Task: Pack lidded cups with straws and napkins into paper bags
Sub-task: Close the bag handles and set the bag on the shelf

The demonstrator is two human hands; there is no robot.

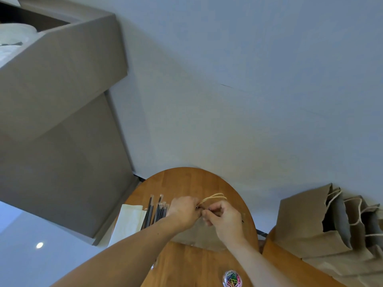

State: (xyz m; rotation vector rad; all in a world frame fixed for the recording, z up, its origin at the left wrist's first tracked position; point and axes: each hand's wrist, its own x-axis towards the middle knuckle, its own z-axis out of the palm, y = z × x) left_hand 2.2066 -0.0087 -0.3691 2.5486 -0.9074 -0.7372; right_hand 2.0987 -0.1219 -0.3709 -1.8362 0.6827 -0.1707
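Left hand [183, 210] and right hand [223, 217] nearly touching, both pinched on top edge of a paper bag [199, 235] at its twine handles [213, 197], bag lying on round table [186, 181] directly under hands. Straws [155, 210] just left of left hand, long axis pointing away from the person; napkins [130, 220] further left, so left hand nearer. Packed bags [310, 224] stand well to the right; no cups visible.

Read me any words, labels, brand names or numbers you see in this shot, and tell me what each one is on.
None can be read.
Paper bag under the hands: plain brown, no print showing.
Standing paper bags on the right: plain brown, no print showing.
Wrapped straws: no legible marking.
Napkins: plain.
Paper clip container: no label visible.
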